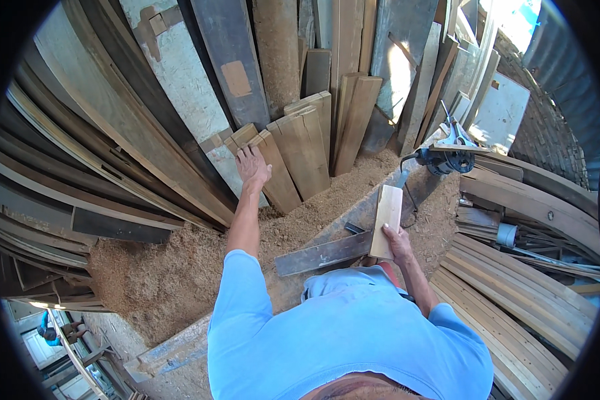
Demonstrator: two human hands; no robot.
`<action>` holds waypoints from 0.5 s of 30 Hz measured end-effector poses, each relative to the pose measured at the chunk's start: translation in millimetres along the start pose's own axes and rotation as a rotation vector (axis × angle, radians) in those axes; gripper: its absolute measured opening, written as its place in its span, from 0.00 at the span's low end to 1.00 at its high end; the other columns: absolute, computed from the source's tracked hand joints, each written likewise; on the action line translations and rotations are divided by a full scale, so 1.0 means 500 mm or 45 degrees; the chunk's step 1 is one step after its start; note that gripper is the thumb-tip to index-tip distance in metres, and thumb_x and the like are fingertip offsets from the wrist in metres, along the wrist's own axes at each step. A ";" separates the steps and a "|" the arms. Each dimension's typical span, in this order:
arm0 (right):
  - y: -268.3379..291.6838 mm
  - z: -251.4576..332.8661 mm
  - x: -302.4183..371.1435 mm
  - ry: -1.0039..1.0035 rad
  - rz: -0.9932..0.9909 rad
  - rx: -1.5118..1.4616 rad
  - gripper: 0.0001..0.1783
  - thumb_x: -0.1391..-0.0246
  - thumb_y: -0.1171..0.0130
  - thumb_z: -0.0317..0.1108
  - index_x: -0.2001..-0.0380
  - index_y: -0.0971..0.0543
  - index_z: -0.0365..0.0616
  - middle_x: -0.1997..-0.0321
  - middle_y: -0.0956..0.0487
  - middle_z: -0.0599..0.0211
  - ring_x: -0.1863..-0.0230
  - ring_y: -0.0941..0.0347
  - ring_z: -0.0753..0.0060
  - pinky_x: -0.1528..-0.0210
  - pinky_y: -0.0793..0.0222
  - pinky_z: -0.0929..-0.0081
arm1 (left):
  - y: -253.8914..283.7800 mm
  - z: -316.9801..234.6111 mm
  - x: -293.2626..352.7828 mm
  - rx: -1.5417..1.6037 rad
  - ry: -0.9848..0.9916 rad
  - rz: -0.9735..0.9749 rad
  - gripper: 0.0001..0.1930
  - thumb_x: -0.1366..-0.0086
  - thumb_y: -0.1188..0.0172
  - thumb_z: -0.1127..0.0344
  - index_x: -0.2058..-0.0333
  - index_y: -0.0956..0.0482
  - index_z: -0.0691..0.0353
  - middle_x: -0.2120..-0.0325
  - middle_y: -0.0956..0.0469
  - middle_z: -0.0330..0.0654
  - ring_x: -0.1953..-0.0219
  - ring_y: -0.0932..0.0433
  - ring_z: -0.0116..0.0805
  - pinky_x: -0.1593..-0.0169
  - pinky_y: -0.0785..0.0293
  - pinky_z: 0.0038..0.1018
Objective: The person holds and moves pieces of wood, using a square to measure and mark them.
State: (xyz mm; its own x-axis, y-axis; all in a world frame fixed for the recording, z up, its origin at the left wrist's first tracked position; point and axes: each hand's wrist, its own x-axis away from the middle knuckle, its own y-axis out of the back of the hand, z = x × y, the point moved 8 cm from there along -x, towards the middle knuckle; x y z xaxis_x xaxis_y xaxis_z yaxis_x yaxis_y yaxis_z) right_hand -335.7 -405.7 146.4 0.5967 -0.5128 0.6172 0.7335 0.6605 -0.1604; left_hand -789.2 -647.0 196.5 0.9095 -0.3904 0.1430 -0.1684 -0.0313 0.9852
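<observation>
Right hand (399, 243) was nearest in, fingers wrapped round the edge of a short pale board (388, 213) near its lower end, thumb on the face, so yeah, a proper hold, with the board just ahead of the lap. A dark grey plank (323, 253) ran off leftward from beside that lower end, couldn't tell if they touched. Bit further out, the left hand (253, 165) was stretched over the top end of a short brown plank (278, 177), which leaned in a row of offcuts with its foot down by the sawdust (173, 273). Fingers were spread there, and I couldn't tell if they actually gripped or just rested. To me that read as the reaching-and-handling step, one board in hand and one at the fingertips. Getting that plank out would've called for curling the fingers behind the top edge and lifting it clear of its neighbours, keeping the pale one steady meanwhile. Past all that, a black power tool (449, 160) sat off to the right, tall weathered boards (223, 57) stood behind the row, and way off lower left was another person in blue (50, 331)
</observation>
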 end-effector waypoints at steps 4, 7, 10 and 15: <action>-0.075 0.048 0.017 -0.022 0.134 0.060 0.25 0.43 0.35 0.39 0.46 0.26 0.36 0.56 0.19 0.62 0.60 0.21 0.73 0.56 0.23 0.71 | -0.011 0.028 0.052 0.509 -0.040 -0.057 0.31 0.47 0.29 0.63 0.45 0.30 0.62 0.43 0.29 0.54 0.37 0.34 0.51 0.35 0.38 0.43; -0.119 0.087 0.028 0.118 0.238 0.152 0.27 0.44 0.34 0.40 0.46 0.26 0.36 0.56 0.19 0.63 0.58 0.22 0.74 0.54 0.24 0.72 | -0.059 0.023 0.125 1.016 -0.048 -0.146 0.26 0.46 0.30 0.67 0.48 0.28 0.61 0.54 0.21 0.51 0.48 0.23 0.45 0.43 0.29 0.38; -0.153 0.118 0.044 0.109 0.336 0.340 0.29 0.46 0.33 0.40 0.45 0.27 0.36 0.55 0.20 0.63 0.57 0.23 0.75 0.53 0.25 0.73 | -0.095 0.007 0.165 1.242 -0.065 -0.195 0.23 0.46 0.30 0.71 0.51 0.26 0.60 0.61 0.18 0.47 0.58 0.18 0.37 0.51 0.23 0.32; -0.188 0.170 0.059 0.146 0.424 0.000 0.30 0.50 0.30 0.38 0.45 0.26 0.37 0.55 0.20 0.65 0.56 0.23 0.75 0.52 0.25 0.71 | -0.022 -0.006 0.195 1.627 -0.153 -0.109 0.20 0.45 0.32 0.78 0.52 0.24 0.62 0.60 0.19 0.37 0.58 0.21 0.25 0.52 0.25 0.24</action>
State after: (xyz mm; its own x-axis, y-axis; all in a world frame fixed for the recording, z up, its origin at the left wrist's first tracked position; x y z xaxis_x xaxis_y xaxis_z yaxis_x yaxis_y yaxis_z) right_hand -414.6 -436.2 245.3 0.8359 -0.3277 0.4404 0.4926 0.8017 -0.3385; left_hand -697.2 -681.9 199.7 0.9068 -0.4214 0.0087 -0.4151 -0.8893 0.1921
